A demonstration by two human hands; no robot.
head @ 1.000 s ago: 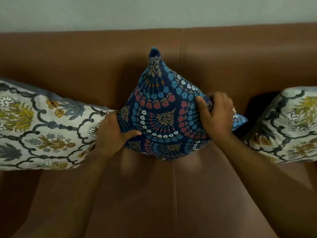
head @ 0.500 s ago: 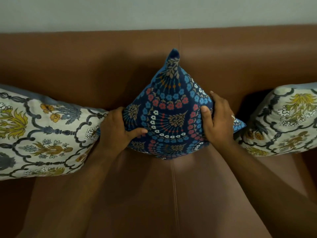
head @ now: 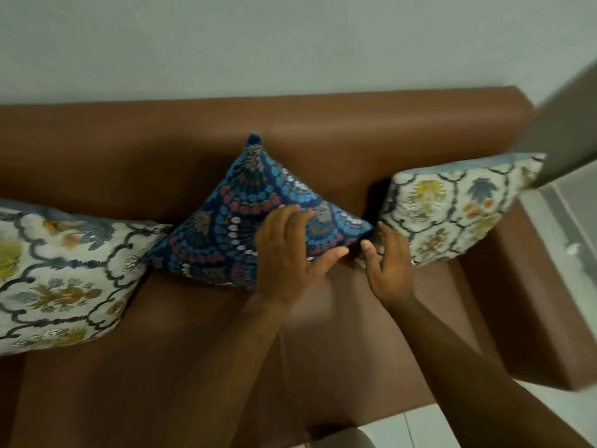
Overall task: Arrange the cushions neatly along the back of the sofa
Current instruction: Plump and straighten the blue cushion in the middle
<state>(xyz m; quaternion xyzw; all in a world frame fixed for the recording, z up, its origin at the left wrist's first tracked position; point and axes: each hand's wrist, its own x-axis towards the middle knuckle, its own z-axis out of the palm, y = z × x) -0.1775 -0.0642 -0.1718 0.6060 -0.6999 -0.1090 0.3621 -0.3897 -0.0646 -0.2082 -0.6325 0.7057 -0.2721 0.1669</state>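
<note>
A dark blue patterned cushion point(head: 232, 221) stands on one corner against the brown sofa's backrest point(head: 323, 130), its top corner pointing up. My left hand point(head: 287, 250) lies flat on the cushion's right half, fingers spread, not gripping. My right hand point(head: 387, 260) hovers with fingers apart at the cushion's right corner, in the gap before the white floral cushion point(head: 458, 205) on the right. Another white floral cushion point(head: 64, 270) leans at the left, its corner touching the blue one.
The brown seat point(head: 193, 350) stretches in front of the cushions. The sofa's right armrest point(head: 529, 302) borders a pale tiled floor point(head: 420, 428). A grey panel point(head: 568, 124) juts in at the upper right. A pale wall rises behind.
Both hands have let go of the blue cushion's sides and shifted right. The view has swung right and upward, bringing in the right armrest and floor.
</note>
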